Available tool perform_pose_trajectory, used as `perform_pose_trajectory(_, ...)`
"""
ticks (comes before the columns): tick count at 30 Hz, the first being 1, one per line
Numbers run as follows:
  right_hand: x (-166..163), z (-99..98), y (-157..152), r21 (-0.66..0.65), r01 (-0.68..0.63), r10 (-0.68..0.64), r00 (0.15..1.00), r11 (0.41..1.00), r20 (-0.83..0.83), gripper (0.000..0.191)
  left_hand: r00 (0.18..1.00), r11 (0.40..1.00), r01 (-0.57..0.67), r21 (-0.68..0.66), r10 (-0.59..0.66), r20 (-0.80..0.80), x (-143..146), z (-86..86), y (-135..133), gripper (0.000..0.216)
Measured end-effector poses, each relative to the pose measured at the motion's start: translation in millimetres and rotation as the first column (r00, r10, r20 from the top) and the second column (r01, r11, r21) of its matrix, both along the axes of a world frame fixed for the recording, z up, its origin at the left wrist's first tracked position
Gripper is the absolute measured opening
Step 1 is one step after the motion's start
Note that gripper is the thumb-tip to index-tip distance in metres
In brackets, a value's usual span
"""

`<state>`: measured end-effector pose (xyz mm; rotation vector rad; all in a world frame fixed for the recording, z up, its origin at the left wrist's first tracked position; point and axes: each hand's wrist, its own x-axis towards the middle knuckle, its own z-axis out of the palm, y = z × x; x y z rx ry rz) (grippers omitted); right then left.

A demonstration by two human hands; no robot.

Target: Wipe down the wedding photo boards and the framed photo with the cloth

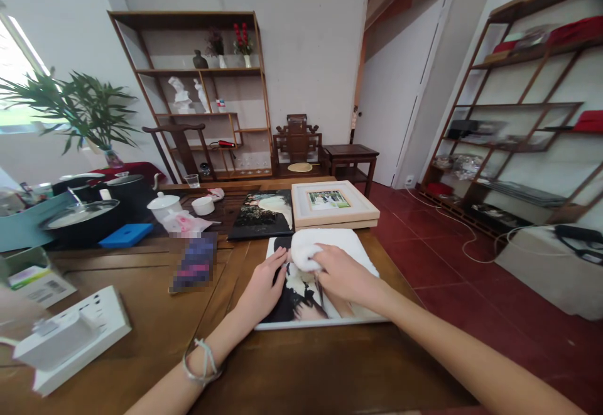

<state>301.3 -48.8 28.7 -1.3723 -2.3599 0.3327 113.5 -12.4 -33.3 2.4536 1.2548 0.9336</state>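
Observation:
A large photo panel (pixel 301 292) with a white edge lies flat on the wooden table in front of me. Its picture shows dark and white clothing. My left hand (pixel 264 283) rests on the panel's left side, fingers stretched out and holding nothing. Bunched in my right hand (pixel 342 274) is a white cloth (pixel 305 252), pressed against the upper middle of the panel. Part of the picture is hidden beneath the hands and cloth. Just behind the panel lie a dark photo panel (pixel 245 214) and a light wood picture frame (pixel 301 210) with a small photo inside.
On the table's left are a white power strip (pixel 89 333), a blue block (pixel 126 235), a black pan (pixel 85 220) with a glass lid and a white teapot (pixel 164 204). A dark chair (pixel 298 145) and shelves (pixel 188 71) stand behind. Red floor tiles (pixel 452 314) lie right of the table.

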Motion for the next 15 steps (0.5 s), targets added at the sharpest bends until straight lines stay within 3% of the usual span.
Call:
perform_pose_trajectory(9, -52.7, 16.9, 52.8, -0.04, -0.122, 0.124, 0.991, 0.992, 0.051, 0.016, 0.999, 1.0, -0.026, 0.005, 0.026, 0.026, 1.5, 7.8, -4.7, 0.022)
perform_pose_trajectory(15, -36.1, 10.9, 42.0, -0.003, -0.104, 0.104, 0.994, 0.995, 0.044, 0.021, 0.999, 1.0, -0.004, 0.0, 0.004, 0.035, 1.2, 6.3, -3.7, 0.024)
